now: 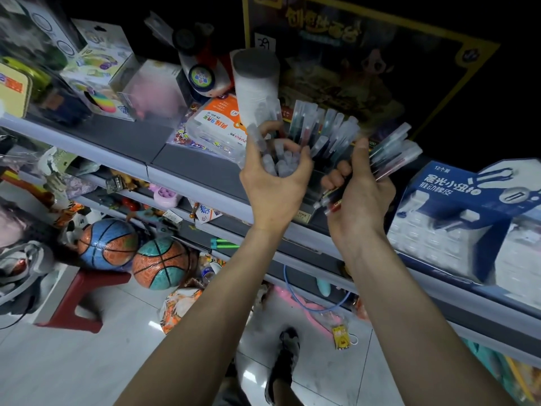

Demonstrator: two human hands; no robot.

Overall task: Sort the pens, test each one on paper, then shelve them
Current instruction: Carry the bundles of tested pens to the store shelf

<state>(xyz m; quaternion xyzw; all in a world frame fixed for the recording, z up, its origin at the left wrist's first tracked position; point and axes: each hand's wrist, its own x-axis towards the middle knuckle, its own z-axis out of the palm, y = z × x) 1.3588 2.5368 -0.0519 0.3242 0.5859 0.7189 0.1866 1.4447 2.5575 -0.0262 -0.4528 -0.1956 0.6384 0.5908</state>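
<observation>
Both arms are raised to the shelf [205,183]. The left hand [275,183] has its fingers curled round a bunch of pens [279,164], frosted caps pointing up, with one pen poking out above the thumb side. The right hand [361,191] grips a second bundle of pens [393,150]; the thumb lies straight along it and the other fingers wrap beneath, so the caps fan up and away to the right while the barrel ends jut out below the knuckles. Between the two hands, just beyond the fingertips, a dark pen rack [325,133] stands on the shelf with more capped pens upright in it. A white tube [256,83] rises right above the left hand, and a blue box [468,212] sits on the shelf just right of the right hand. Two basketballs [134,250] lie on the floor well below the left forearm.

These pens look light and stiff, but their smooth plastic barrels will likely slide against one another, and a loose bunch tends to spill from the middle. I would take hold round the barrels near mid-length, where the bundle balances, instead of by the caps, which may pull off. Feeding them into the rack probably goes better one or a few at a time. Whether any have been tested on paper I cannot tell; no paper is visible.
</observation>
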